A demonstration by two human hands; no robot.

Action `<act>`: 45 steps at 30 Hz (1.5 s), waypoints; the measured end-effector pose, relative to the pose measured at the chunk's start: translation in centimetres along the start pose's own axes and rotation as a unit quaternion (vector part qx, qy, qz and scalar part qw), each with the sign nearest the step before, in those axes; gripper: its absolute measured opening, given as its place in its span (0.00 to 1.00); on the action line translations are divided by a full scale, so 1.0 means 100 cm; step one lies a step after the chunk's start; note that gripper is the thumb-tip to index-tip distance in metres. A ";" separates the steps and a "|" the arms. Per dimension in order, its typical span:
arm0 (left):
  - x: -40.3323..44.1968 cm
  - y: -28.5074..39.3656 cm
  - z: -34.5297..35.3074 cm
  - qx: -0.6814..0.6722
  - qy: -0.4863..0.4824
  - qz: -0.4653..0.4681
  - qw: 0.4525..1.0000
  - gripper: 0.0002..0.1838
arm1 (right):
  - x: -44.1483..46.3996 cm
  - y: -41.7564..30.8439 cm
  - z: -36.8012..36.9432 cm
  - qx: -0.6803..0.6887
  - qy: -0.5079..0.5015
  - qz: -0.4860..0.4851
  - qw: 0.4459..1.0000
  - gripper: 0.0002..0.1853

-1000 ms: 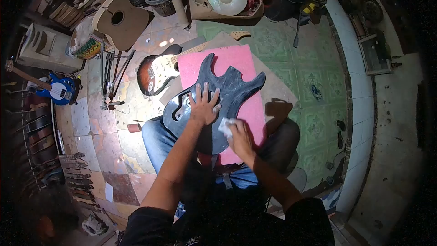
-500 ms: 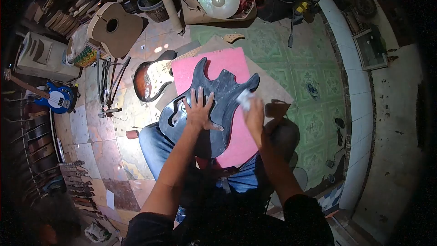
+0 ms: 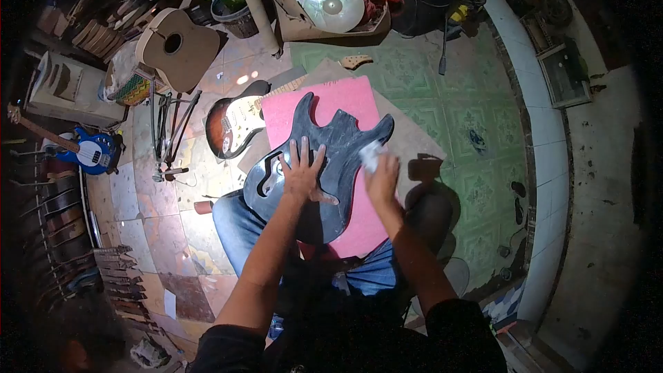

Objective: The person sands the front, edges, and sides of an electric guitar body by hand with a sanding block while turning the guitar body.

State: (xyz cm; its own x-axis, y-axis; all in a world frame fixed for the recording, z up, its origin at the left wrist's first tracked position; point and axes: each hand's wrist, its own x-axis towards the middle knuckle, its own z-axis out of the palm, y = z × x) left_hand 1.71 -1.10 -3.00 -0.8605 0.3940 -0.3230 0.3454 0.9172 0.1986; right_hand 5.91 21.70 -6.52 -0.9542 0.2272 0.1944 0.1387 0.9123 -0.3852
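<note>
A dark grey electric guitar body (image 3: 328, 222) with a cut-out on its left side lies across the pink foam sheet (image 3: 362, 97) over my lap. My left hand (image 3: 302, 176) rests flat on the body's middle, fingers spread. Along the body's right edge, below the right horn, my right hand (image 3: 383, 181) grips a small white piece of cloth or paper (image 3: 372, 155). That piece is blurred, so its exact kind does not show. It appears to touch the guitar's edge.
A sunburst electric guitar (image 3: 219, 128) lies on the tiles beyond the foam. An acoustic guitar body (image 3: 176, 45), a folded metal stand (image 3: 166, 131) and a blue bass (image 3: 93, 148) are to the left. A cardboard box (image 3: 293, 24) holds clutter at the back.
My right hand has shifted slightly down and left along the guitar body's edge with the white piece. My left hand stays on the body. The whole view has moved slightly.
</note>
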 end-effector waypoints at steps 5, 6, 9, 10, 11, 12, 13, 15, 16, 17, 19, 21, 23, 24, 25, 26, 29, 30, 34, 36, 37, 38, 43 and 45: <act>0.003 0.001 -0.003 0.013 -0.015 -0.010 1.000 0.87 | 0.002 0.013 -0.011 -0.015 -0.093 -0.091 0.991 0.23; 0.001 0.002 -0.002 0.011 -0.010 -0.016 1.000 0.87 | 0.017 0.027 -0.005 -0.015 -0.022 -0.057 0.998 0.23; 0.000 0.002 -0.002 0.013 -0.006 -0.015 1.000 0.87 | 0.025 0.015 -0.005 -0.020 0.033 0.066 0.997 0.26; 0.001 0.003 -0.003 0.013 -0.003 -0.014 1.000 0.87 | 0.013 0.008 0.001 -0.003 0.007 0.036 0.999 0.28; 0.001 0.003 -0.003 0.014 -0.007 -0.016 1.000 0.87 | -0.004 0.001 0.004 0.014 -0.019 0.005 1.000 0.29; 0.001 0.003 -0.004 0.017 -0.011 -0.017 1.000 0.87 | -0.016 -0.005 -0.001 0.025 -0.034 -0.060 0.997 0.30; 0.002 0.002 -0.004 0.020 -0.010 -0.013 1.000 0.87 | -0.017 -0.015 -0.020 0.073 -0.068 -0.091 0.991 0.27; 0.002 0.002 -0.001 0.016 -0.006 -0.015 1.000 0.87 | 0.002 0.008 -0.021 0.022 -0.084 -0.145 0.986 0.24; 0.001 0.002 0.001 0.017 -0.009 -0.013 1.000 0.87 | 0.011 0.021 -0.009 -0.018 -0.058 -0.082 0.995 0.22; 0.001 0.002 0.003 0.015 -0.002 -0.011 1.000 0.87 | 0.026 0.023 -0.018 -0.001 -0.016 -0.028 0.999 0.21; 0.000 0.000 0.001 0.013 0.010 -0.012 1.000 0.87 | 0.035 0.025 -0.012 0.017 0.053 0.022 0.998 0.24; 0.000 0.002 -0.002 0.004 -0.004 -0.015 1.000 0.87 | 0.018 0.010 -0.005 -0.014 0.011 0.013 1.000 0.26; -0.001 0.004 -0.003 0.006 -0.008 -0.014 1.000 0.86 | -0.006 -0.001 -0.006 0.014 -0.043 -0.109 0.993 0.29; 0.000 0.003 -0.004 0.008 -0.014 -0.017 1.000 0.86 | -0.002 -0.001 -0.014 0.037 -0.054 -0.133 0.989 0.27; 0.001 0.003 -0.005 0.010 -0.013 -0.015 1.000 0.86 | 0.001 0.002 -0.022 0.060 -0.068 -0.158 0.983 0.25; 0.001 0.003 -0.004 0.012 -0.013 -0.015 1.000 0.86 | 0.007 0.009 -0.021 0.022 -0.066 -0.109 0.992 0.25; 0.000 0.003 -0.002 0.006 -0.008 -0.015 1.000 0.86 | 0.038 0.028 -0.017 0.001 0.018 0.003 1.000 0.27; 0.000 0.003 -0.002 0.001 -0.001 -0.013 1.000 0.86 | 0.035 0.024 -0.014 -0.017 0.021 0.021 0.999 0.27; 0.000 0.005 -0.007 0.008 -0.016 -0.015 1.000 0.86 | -0.002 -0.008 -0.016 0.024 -0.062 -0.098 0.993 0.27; -0.001 0.005 -0.011 0.007 -0.022 -0.016 1.000 0.86 | 0.002 -0.001 -0.020 0.035 -0.083 -0.120 0.989 0.27; 0.000 0.004 -0.009 0.008 -0.023 -0.016 1.000 0.86 | 0.013 0.012 -0.020 0.010 -0.089 -0.122 0.988 0.28; 0.001 0.004 -0.006 0.010 -0.016 -0.016 1.000 0.86 | 0.023 0.021 -0.017 -0.016 -0.056 -0.059 0.997 0.26; 0.001 0.005 -0.008 0.006 -0.023 -0.022 0.999 0.86 | 0.019 0.007 -0.007 -0.028 -0.016 0.012 0.999 0.27; 0.001 0.005 -0.009 0.012 -0.030 -0.021 0.999 0.86 | -0.007 -0.009 -0.011 0.022 -0.045 -0.107 0.993 0.29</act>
State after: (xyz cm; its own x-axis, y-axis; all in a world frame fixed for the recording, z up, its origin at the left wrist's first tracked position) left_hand 1.48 -0.62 -2.12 -0.8509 0.3565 -0.3858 0.3180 0.9342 0.1617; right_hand 6.72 21.08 -5.31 -0.9808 -0.0032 0.1948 -0.0793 0.9198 -0.3842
